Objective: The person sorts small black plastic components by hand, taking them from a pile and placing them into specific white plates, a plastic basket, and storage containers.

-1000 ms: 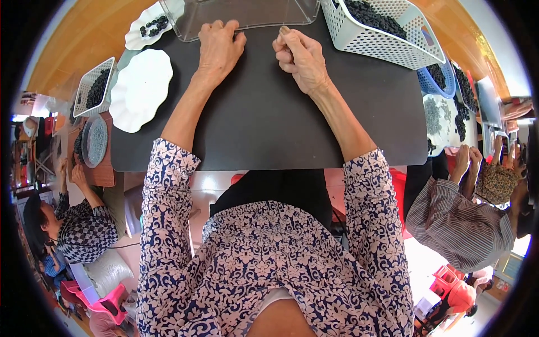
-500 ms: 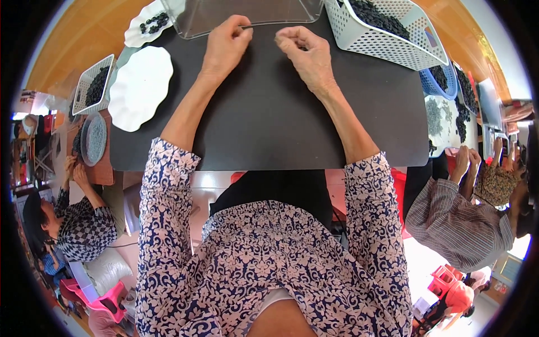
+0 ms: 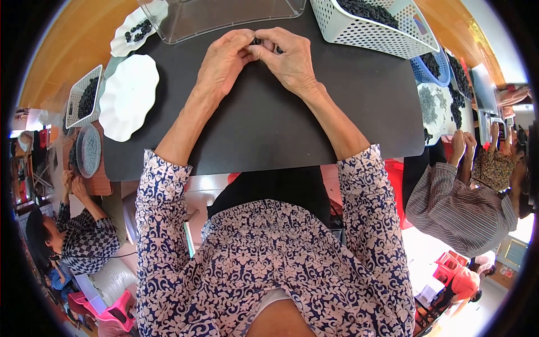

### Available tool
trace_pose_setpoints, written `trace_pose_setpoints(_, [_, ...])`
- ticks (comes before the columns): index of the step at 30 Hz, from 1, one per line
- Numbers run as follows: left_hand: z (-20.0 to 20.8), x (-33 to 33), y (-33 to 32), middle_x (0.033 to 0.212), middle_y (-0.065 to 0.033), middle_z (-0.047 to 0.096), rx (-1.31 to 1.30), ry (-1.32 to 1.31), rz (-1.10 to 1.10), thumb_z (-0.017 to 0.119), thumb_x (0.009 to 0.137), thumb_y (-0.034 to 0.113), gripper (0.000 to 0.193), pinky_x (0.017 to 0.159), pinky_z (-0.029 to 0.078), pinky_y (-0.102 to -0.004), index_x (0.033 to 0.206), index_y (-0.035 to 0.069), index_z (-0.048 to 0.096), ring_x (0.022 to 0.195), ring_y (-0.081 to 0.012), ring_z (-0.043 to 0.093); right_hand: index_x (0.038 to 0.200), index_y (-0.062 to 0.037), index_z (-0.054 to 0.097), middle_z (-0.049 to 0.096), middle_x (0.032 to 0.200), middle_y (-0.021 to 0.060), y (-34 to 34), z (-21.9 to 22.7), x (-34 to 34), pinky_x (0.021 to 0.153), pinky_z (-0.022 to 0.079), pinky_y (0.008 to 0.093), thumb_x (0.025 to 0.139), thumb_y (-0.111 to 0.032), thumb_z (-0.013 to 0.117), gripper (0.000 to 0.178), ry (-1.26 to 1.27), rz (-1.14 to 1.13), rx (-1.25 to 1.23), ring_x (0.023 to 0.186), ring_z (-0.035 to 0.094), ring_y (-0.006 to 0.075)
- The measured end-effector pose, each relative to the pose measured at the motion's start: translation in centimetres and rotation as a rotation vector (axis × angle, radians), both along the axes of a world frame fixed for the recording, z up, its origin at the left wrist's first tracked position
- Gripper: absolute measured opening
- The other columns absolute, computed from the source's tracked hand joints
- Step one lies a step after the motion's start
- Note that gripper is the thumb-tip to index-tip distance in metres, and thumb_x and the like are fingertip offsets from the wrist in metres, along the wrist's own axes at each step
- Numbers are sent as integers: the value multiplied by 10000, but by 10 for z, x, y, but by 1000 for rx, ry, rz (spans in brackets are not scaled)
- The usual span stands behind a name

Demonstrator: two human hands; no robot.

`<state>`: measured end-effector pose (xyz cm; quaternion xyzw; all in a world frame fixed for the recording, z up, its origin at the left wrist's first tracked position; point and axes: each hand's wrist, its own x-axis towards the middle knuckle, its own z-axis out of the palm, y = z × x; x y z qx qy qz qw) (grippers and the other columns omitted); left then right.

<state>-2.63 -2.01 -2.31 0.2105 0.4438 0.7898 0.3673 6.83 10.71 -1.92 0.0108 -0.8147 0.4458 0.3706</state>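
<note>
Above the far middle of the dark table [image 3: 269, 123], my two hands meet at the fingertips. A small black piece [image 3: 256, 41] shows between them; its exact kind is too small to make out. The fingers of my left hand [image 3: 222, 60] are pinched on it from one side. My right hand [image 3: 290, 60] closes in from the other side, its fingers curled, with another dark bit [image 3: 278, 50] showing among them. Just beyond my hands stands a clear plastic tray [image 3: 219, 27].
A white scalloped plate [image 3: 129, 98] lies at the left; a smaller one [image 3: 120, 45] behind it holds black pieces. A white perforated basket [image 3: 376, 36] of black pieces stands far right, beside a blue basket [image 3: 443, 76]. Co-workers sit at left [image 3: 84, 241] and right [image 3: 460, 208].
My hands were apart and have come together at the fingertips, with a black piece now showing between them. The table and its things have shifted slightly left in view.
</note>
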Motion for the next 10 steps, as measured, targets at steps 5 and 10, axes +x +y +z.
trace_pose_setpoints(5, [6,-2,-1,950,-53,616,-87,51,-8,581,928,139,158,834,480,-316,1021,10,587,884,-151,597,1036,-44,681,547,662,44,6,0,1,541,430,282,749,-102,747,300,-60,10,6,566,486,127])
trace_pose_setpoints(10, [5,-6,-1,944,-55,618,-93,81,-25,593,925,159,172,821,490,-323,1026,19,589,870,-160,608,1029,-47,689,573,671,27,5,3,3,550,442,278,770,-145,756,284,-198,-6,-115,575,501,121])
